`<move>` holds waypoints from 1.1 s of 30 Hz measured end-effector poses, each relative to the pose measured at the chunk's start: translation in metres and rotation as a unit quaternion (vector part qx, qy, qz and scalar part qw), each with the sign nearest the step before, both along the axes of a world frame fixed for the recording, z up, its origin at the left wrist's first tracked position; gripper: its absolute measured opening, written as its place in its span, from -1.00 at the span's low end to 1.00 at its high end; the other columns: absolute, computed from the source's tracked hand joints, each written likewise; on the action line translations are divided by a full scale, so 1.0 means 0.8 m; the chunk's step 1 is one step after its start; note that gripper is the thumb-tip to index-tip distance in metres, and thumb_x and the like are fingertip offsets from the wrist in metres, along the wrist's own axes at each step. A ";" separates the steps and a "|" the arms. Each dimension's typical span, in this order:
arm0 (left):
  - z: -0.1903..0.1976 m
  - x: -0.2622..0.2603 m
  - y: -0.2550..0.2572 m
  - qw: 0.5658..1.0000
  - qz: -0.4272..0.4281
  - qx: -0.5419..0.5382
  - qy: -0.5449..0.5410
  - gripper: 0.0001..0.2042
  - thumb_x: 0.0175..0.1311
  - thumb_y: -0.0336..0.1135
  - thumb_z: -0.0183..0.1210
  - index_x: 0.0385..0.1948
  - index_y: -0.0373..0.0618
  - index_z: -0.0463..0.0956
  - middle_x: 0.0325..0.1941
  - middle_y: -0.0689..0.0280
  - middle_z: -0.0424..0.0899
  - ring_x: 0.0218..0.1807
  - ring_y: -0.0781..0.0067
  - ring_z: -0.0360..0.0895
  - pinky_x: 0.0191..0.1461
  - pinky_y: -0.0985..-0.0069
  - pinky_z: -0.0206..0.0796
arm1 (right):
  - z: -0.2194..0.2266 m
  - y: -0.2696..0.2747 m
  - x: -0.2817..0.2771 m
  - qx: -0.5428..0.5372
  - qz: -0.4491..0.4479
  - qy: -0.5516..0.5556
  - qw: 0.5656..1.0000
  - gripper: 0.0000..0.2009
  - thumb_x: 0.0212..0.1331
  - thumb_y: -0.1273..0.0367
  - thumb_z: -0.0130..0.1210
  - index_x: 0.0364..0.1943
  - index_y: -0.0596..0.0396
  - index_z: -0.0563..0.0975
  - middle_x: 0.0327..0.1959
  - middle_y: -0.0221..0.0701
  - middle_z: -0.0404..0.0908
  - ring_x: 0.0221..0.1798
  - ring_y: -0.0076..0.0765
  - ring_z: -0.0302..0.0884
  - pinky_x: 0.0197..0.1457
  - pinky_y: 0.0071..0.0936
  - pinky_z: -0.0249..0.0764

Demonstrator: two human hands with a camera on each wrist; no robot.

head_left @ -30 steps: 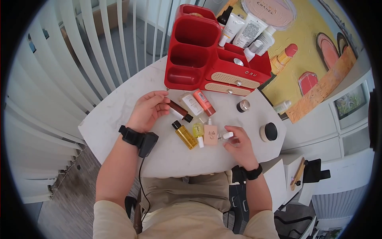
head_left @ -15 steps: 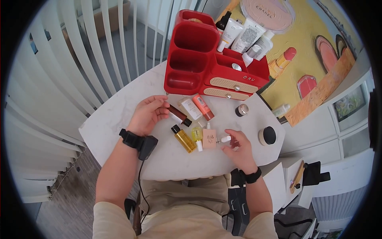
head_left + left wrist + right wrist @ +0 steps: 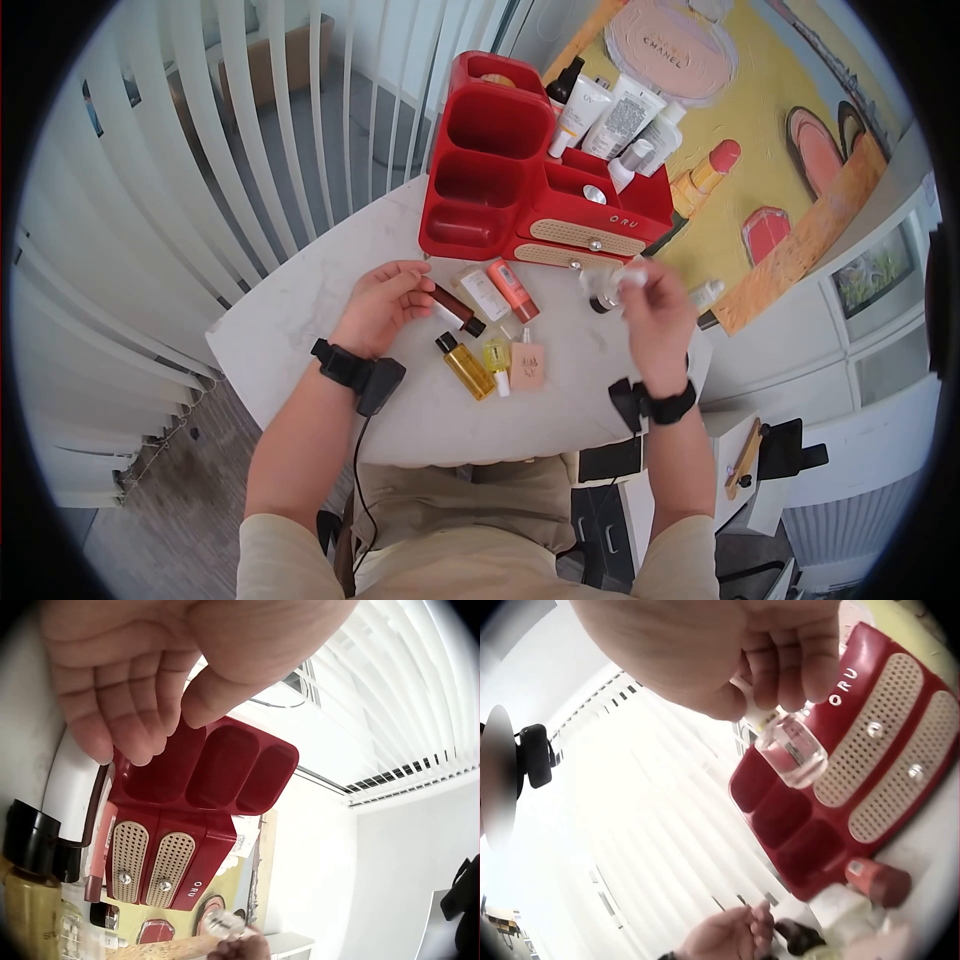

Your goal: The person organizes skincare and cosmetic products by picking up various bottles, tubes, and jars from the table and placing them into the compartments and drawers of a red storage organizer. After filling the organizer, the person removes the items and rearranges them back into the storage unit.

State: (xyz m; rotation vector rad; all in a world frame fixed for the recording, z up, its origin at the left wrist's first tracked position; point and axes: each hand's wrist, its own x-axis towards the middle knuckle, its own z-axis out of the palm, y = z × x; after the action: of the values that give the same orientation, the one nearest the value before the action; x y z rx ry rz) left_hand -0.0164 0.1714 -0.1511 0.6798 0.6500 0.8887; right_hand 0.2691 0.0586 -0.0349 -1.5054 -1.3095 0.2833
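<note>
My right hand (image 3: 662, 325) is raised over the right part of the table, pinching a small clear glass bottle (image 3: 793, 751) by its white cap. The fingers of my left hand (image 3: 383, 308) are loosely curled beside the end of a lying brown bottle (image 3: 455, 310) with a black cap. Close by lie a golden oil bottle (image 3: 466, 368), a small yellow bottle (image 3: 496, 358) with a white cap, and a pink bottle (image 3: 527, 366). Farther back are a clear bottle with a white label (image 3: 484, 298) and a coral tube (image 3: 513, 291).
A red organizer (image 3: 535, 215) with compartments and two woven-front drawers stands at the back of the white table (image 3: 300, 345). White tubes (image 3: 622, 118) and bottles fill its right side. A painted picture (image 3: 740, 150) leans behind it. A small dark jar (image 3: 600, 304) is partly hidden by the clear bottle.
My right hand has lifted the clear bottle from beside the pink bottle and carried it back and to the right. My left hand stays by the brown bottle.
</note>
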 end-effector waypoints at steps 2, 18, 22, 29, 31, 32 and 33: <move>-0.001 0.000 0.000 1.000 -0.002 -0.002 -0.001 -0.80 0.39 -0.39 0.01 -0.04 -0.22 0.49 -0.26 0.30 0.66 -0.28 0.50 0.60 -0.13 0.52 0.48 | 0.030 0.041 -0.001 0.074 -0.027 -0.001 0.997 -0.86 0.18 0.47 0.20 -0.20 0.20 0.58 -0.41 -0.54 0.61 -0.38 -0.70 0.50 -0.29 -0.65 0.46; -0.001 0.005 -0.002 1.000 -0.004 -0.001 0.002 -0.82 0.38 -0.40 0.02 -0.09 -0.20 0.51 -0.26 0.30 0.66 -0.28 0.49 0.61 -0.14 0.49 0.48 | 0.042 0.211 0.049 -0.070 -0.061 -0.222 0.971 -0.76 0.13 0.25 0.15 -0.22 0.10 0.64 -0.36 -0.25 0.70 -0.28 -0.18 0.68 -0.20 -0.32 0.55; -0.001 0.004 -0.002 1.000 0.004 0.001 0.004 -0.81 0.36 -0.42 0.03 -0.07 -0.22 0.50 -0.26 0.28 0.65 -0.29 0.48 0.60 -0.13 0.50 0.48 | 0.055 0.191 0.044 -0.103 -0.022 -0.186 0.977 -0.70 0.13 0.24 0.15 -0.17 0.16 0.63 -0.33 -0.19 0.71 -0.22 -0.18 0.70 -0.16 -0.35 0.57; -0.004 0.004 0.001 1.000 -0.002 0.016 -0.001 -0.81 0.38 -0.42 0.01 -0.07 -0.22 0.50 -0.24 0.29 0.65 -0.27 0.48 0.60 -0.11 0.50 0.49 | 0.045 0.115 0.079 -0.037 -0.024 -0.194 0.980 -0.69 0.16 0.27 0.17 -0.07 0.16 0.59 -0.35 -0.23 0.69 -0.30 -0.29 0.67 -0.14 -0.39 0.54; -0.005 0.004 0.001 1.000 -0.002 0.014 0.000 -0.81 0.38 -0.41 0.02 -0.06 -0.24 0.49 -0.24 0.28 0.64 -0.27 0.47 0.60 -0.12 0.50 0.49 | 0.032 0.074 0.089 -0.045 -0.057 -0.187 0.980 -0.71 0.15 0.30 0.18 -0.10 0.17 0.59 -0.31 -0.21 0.69 -0.27 -0.27 0.67 -0.14 -0.39 0.54; -0.005 0.004 0.002 1.000 -0.001 0.012 -0.001 -0.80 0.37 -0.41 0.03 -0.05 -0.25 0.48 -0.24 0.26 0.64 -0.27 0.46 0.59 -0.13 0.51 0.48 | 0.023 0.051 0.096 -0.064 -0.074 -0.221 0.970 -0.71 0.14 0.30 0.19 -0.10 0.17 0.59 -0.27 -0.21 0.68 -0.21 -0.23 0.65 -0.09 -0.36 0.53; -0.004 0.004 0.002 1.000 -0.001 0.014 0.000 -0.80 0.37 -0.41 0.03 -0.05 -0.25 0.48 -0.24 0.26 0.64 -0.27 0.46 0.59 -0.13 0.51 0.48 | 0.012 0.028 0.106 -0.084 -0.091 -0.254 0.959 -0.71 0.13 0.31 0.19 -0.10 0.17 0.59 -0.23 -0.20 0.68 -0.15 -0.20 0.64 -0.04 -0.33 0.52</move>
State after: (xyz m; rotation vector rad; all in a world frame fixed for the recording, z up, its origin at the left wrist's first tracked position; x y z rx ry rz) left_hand -0.0132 0.1731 -0.1541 0.7051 0.6373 0.8968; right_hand 0.3540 0.0808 -0.0255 -1.9124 -1.5566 -0.1282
